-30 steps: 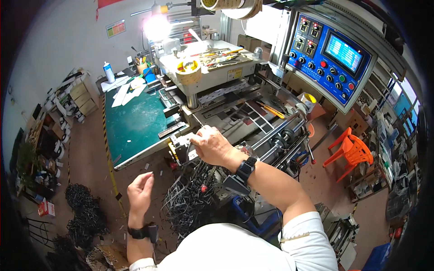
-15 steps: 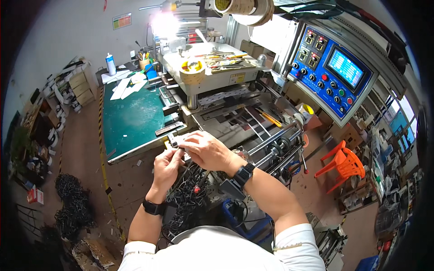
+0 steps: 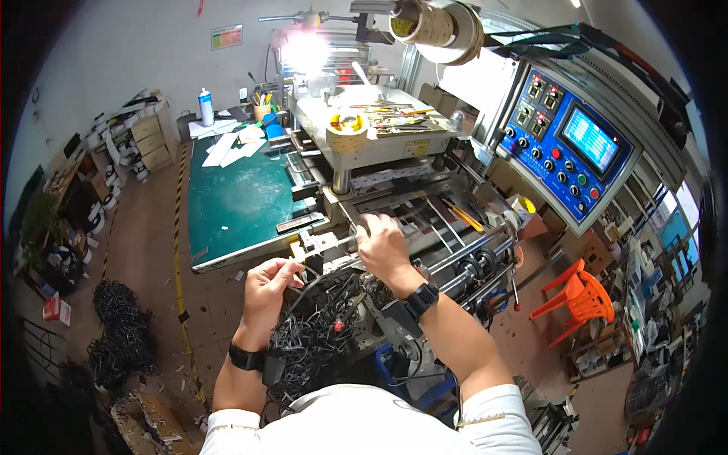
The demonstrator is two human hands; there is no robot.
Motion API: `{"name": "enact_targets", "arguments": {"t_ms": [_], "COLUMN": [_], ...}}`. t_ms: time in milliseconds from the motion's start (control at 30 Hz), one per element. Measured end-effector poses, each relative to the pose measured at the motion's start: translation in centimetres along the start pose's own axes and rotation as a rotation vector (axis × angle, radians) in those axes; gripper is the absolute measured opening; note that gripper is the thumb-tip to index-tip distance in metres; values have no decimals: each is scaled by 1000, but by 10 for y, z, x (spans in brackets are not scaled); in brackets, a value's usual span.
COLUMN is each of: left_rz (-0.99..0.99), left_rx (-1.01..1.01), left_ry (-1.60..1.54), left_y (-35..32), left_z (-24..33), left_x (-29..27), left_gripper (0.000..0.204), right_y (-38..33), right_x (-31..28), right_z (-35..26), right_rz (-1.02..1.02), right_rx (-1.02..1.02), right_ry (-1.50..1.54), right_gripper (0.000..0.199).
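As before, hands [image 3: 269, 284] at machine [image 3: 425, 227].

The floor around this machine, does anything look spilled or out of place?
Yes. A heap of dark tangled scrap strips lies loose on the floor at the left, and a similar tangle hangs under the machine just below the left hand. Small pale bits dot the floor by the green table.

Your left hand [image 3: 267, 282] sat curled at seven o'clock; your right hand [image 3: 383, 244], fingers bent, reached toward twelve, forearm extended.
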State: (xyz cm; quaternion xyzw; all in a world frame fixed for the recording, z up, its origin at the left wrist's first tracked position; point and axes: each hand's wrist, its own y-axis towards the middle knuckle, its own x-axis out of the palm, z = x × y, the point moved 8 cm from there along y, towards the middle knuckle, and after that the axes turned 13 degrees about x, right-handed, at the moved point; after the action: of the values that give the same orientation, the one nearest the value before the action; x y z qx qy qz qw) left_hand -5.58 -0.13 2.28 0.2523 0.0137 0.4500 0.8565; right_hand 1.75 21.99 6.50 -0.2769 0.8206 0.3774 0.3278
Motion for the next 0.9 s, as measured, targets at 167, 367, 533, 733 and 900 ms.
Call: {"name": "enact_targets", "arguments": {"t_ms": [167, 367, 533, 733, 900], "left_rz": [99, 72, 92, 94, 131], "left_rx": [54, 55, 68, 7, -24], "left_ry": [-38, -58, -14, 137, 288], "left_y": [2, -5, -14, -48, -72], "left_z": [33, 32, 37, 30, -2], "left_x": [-16, -19, -33, -68, -98], "left_gripper": [19, 20, 21, 20, 23], "right_y": [3, 1, -6, -10, -11], "right_x": [10, 23, 20, 10, 6], "right_z": [8, 11, 4, -13, -22], "right_rz": [102, -48, -109, -53, -52], "right_rx": [-135, -122, -135, -239, -275], "right_ry": [-121, -52, 26, -38, -79], "right_gripper": [31, 19, 26, 23, 22]}}
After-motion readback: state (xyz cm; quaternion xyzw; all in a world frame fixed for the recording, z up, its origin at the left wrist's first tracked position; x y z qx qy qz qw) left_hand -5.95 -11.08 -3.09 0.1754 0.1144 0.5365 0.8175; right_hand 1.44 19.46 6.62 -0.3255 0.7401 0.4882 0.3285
